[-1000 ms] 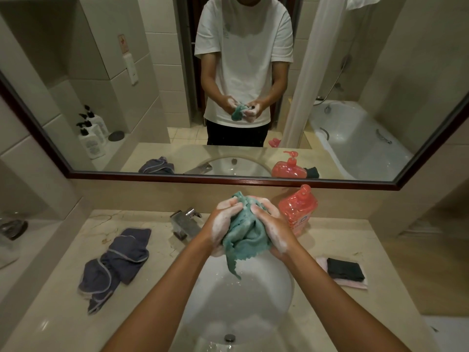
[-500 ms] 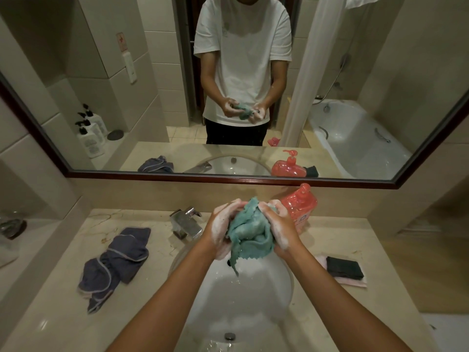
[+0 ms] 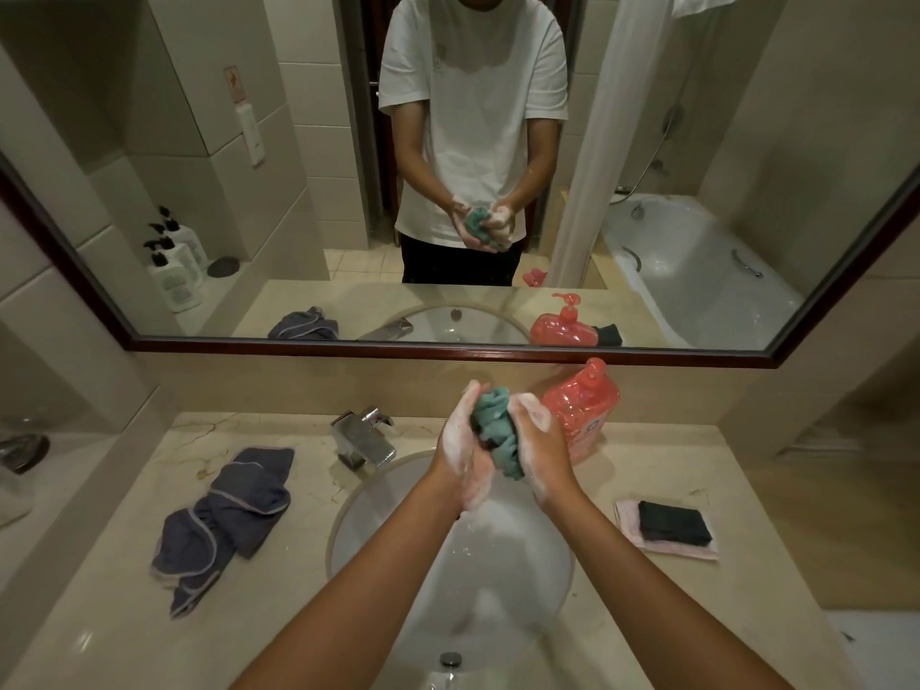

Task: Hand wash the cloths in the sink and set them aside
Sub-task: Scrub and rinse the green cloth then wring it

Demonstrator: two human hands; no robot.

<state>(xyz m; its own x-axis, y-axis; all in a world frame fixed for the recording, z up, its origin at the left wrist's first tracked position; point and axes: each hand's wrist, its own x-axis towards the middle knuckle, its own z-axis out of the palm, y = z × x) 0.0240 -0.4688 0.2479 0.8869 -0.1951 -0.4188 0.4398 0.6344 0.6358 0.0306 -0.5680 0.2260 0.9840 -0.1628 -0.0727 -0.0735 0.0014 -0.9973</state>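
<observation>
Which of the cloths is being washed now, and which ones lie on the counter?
The green cloth, squeezed between both soapy hands. The grey cloth lies left of the sink; the pink cloth right.

Soapy left hand and right hand together, gripping.

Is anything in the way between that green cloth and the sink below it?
Nothing visible. Both soapy hands, left hand and right hand, hold the green cloth over the sink; the faucet stands off to the left.

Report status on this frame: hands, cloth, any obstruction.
Both hands, left hand and right hand, soapy, gripping the teal cloth. Cloth bunched above the sink. Nothing in the way.
</observation>
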